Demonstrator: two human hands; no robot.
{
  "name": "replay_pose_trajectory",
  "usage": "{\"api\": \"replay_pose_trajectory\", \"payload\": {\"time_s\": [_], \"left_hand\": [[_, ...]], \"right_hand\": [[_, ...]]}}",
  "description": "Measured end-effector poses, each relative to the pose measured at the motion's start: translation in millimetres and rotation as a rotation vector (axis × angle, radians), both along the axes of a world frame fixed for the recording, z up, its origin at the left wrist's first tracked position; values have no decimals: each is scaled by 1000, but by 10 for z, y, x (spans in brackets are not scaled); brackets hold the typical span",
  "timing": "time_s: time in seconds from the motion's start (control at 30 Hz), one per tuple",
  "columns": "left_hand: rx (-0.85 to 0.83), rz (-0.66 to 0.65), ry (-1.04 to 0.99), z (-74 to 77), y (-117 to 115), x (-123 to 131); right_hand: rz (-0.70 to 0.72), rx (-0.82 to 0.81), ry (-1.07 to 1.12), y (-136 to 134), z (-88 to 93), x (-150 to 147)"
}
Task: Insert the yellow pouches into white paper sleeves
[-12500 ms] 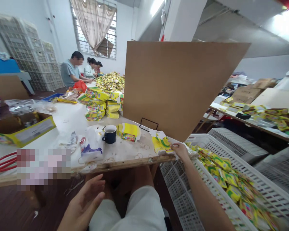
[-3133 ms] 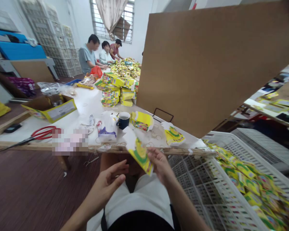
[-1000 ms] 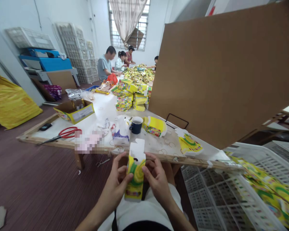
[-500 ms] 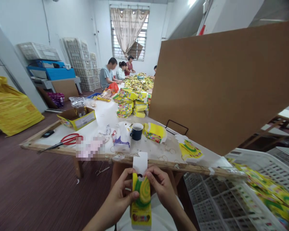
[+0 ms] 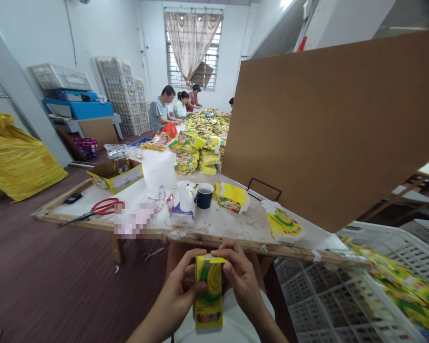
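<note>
Over my lap is a small yellow carton (image 5: 209, 295) with a green swirl print, held upright. My left hand (image 5: 180, 286) is closed round its left side, thumb on the front and fingertips at the top edge. At the top right corner, my right hand (image 5: 241, 271) has its fingers behind and over the top flap and its thumb near the front edge. The flap now lies folded over the top. Whatever is inside the carton is hidden.
On the table are red-handled scissors (image 5: 105, 206), a dark mug (image 5: 203, 196), a tissue pack (image 5: 182, 209), a flattened carton (image 5: 284, 224) and stacked yellow boxes (image 5: 188, 147). A white crate (image 5: 307, 295) of cartons stands right, beside a large cardboard sheet (image 5: 325, 133). Several people work further back.
The carton's white top flap stood up before; it is now folded down over the opening. My right hand has moved up and over the top of the carton.
</note>
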State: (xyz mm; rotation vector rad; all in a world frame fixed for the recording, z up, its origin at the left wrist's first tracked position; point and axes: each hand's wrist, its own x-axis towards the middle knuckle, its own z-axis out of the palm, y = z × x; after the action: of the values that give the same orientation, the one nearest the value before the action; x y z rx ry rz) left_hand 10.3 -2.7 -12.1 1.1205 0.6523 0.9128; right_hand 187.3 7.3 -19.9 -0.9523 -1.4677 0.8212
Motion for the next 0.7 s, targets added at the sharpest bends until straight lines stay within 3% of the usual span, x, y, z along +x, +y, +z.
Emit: {"api": "replay_pose_trajectory", "payload": {"time_s": [0.2,0.37,0.57,0.7], "left_hand": [[60,85,105,21,-16,17],[60,53,102,28,-24,12],[-21,15,-61,11,5,6],[-37,6,-55,39,3,5]], "right_hand": [[157,-334,-65,-44,129,-65],[66,-327,-158,-29,84,-105],[103,-339,-172,-68,11,-101],[30,-265,-188,-73,-5,-35]]}}
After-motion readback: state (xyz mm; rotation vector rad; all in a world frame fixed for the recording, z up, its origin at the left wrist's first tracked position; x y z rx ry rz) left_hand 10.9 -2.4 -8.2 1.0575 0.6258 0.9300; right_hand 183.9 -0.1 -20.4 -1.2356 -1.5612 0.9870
